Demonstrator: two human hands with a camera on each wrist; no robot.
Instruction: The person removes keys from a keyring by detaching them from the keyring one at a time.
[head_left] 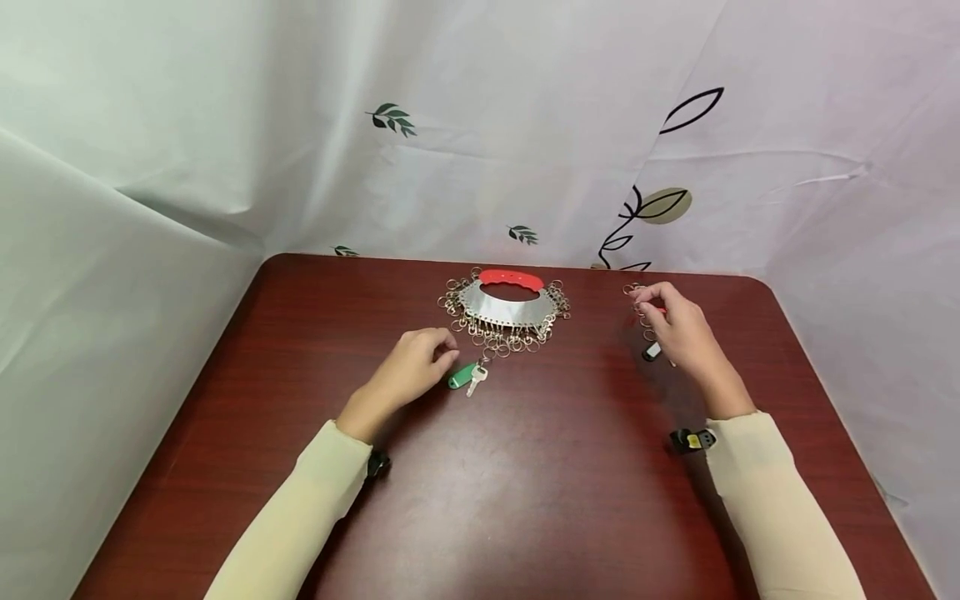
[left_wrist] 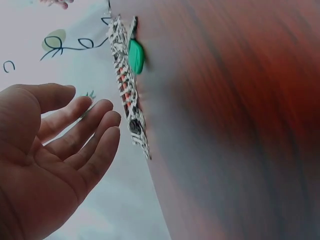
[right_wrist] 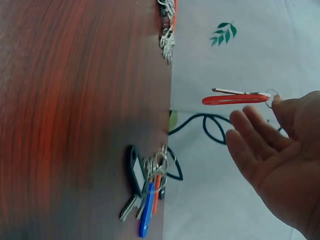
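Observation:
My right hand [head_left: 684, 332] pinches the ring of a red key tag [right_wrist: 236, 100] with a key [right_wrist: 240, 92] beside it, held above the right part of the table. Below that hand lies a bunch of keys on rings with a black tag [right_wrist: 134, 170], a blue tag [right_wrist: 147, 212] and an orange tag [right_wrist: 157, 192]. My left hand [head_left: 414, 365] hovers empty over the table, fingers loosely bent. Just right of it rest a green key tag [head_left: 462, 376] and a key [head_left: 477, 379]. Behind them lies a curved metal key holder [head_left: 504, 311] fringed with hooks and rings.
The key holder has a red handle [head_left: 512, 278] on its far side. All lie on a dark red-brown wooden table [head_left: 525, 467]. White cloth [head_left: 465, 125] with leaf prints hangs behind the table and along both sides.

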